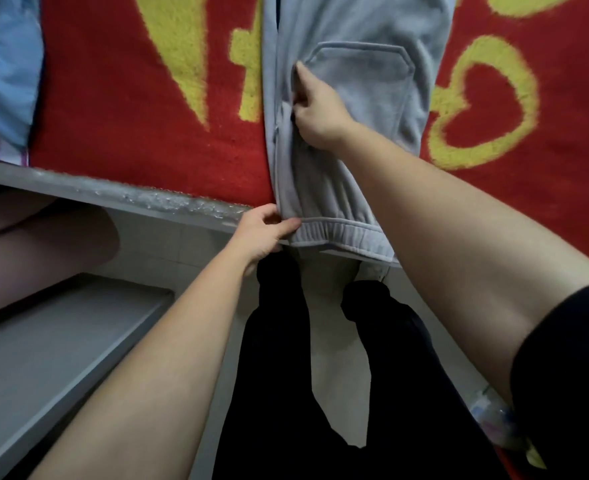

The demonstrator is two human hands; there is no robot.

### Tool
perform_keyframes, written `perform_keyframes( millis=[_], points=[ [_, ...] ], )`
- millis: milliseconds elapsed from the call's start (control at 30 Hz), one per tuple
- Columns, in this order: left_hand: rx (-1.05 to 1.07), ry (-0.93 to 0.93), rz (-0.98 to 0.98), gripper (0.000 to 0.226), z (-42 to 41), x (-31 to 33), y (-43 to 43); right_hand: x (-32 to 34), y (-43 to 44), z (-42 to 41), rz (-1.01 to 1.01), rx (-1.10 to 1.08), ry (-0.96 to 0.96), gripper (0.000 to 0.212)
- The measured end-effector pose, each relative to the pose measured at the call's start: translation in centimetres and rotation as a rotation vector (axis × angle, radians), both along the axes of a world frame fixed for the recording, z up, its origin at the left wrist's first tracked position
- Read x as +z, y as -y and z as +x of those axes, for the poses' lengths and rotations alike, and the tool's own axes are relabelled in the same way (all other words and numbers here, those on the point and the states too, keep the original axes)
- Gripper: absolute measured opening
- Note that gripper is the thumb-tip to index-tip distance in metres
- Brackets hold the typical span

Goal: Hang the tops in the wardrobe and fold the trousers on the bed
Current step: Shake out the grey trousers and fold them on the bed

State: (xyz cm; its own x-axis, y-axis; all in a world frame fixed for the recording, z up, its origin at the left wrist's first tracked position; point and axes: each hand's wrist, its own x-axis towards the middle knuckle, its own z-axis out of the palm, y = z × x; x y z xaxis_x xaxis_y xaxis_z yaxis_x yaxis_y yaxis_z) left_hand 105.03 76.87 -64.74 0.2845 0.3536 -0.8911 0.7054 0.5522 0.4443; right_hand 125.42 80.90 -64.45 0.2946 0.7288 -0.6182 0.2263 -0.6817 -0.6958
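Trousers (320,188) of pale grey fleece lay flat on the bed (113,195), stretched lengthwise away from the person over a red blanket (130,98) with yellow shapes. Their ribbed waistband (341,233) hung just over the bed's grey edge.

The left hand (263,233) gripped the left corner of that waistband. Its thumb lay on top and its fingers were curled under the cloth, right at the bed's edge.

The right hand (317,109) was farther out, beyond the left hand and a little to its right, on the upper part of the trousers. Its forefinger lay straight along the cloth, pointing away. The other fingers were curled into a fold by the side seam and pinched it. A patch pocket (362,81) sat just to the right of this hand, touching the knuckle side.

The red blanket spread to the left of both hands. Well beyond it, at the far left, lay a blue cloth (2,64).

Below the left hand, on the near side of the bed's edge, the person's legs (275,341) in black stood on a pale floor. To the left of the left forearm was a grey step (61,334).
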Motion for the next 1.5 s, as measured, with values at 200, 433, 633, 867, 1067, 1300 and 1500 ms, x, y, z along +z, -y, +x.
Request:
perform_keyframes(
  millis=[200, 433, 633, 867, 1067, 1300, 1500],
  points=[
    [-0.092, -0.049, 0.136, 0.02, 0.6, -0.9, -0.2, 1.2, 4.6, 3.2, 0.15, -0.225, 0.372, 0.042],
    [0.003, -0.084, 0.127, 0.032, 1.4, 0.2, 0.6, 1.1, 13.9, 4.0, -0.26, -0.418, 0.629, 0.071],
    [-0.131, -0.096, 0.254, 0.035, 0.9, -0.5, 3.2, -1.2, 19.2, -1.0, -0.351, -0.364, 0.446, 0.054],
    [-0.021, -0.153, 0.087, 0.02, 0.1, -1.9, 2.9, -1.6, 21.3, -0.1, -0.155, -0.218, 0.459, 0.037],
    [-0.191, -0.405, 0.247, 0.04, 4.0, 0.0, 2.4, 0.0, 18.3, 1.7, -0.217, -0.224, 0.585, 0.065],
    [-0.279, -0.292, 0.929, 0.062, 11.8, 1.8, -4.0, 0.7, 12.1, 7.6, -0.037, 0.06, 0.858, 0.059],
    [-0.284, -0.196, 0.973, 0.033, 15.0, -0.5, -10.6, -0.7, 8.6, 9.7, -0.096, 0.392, 0.863, 0.058]
  ],
)
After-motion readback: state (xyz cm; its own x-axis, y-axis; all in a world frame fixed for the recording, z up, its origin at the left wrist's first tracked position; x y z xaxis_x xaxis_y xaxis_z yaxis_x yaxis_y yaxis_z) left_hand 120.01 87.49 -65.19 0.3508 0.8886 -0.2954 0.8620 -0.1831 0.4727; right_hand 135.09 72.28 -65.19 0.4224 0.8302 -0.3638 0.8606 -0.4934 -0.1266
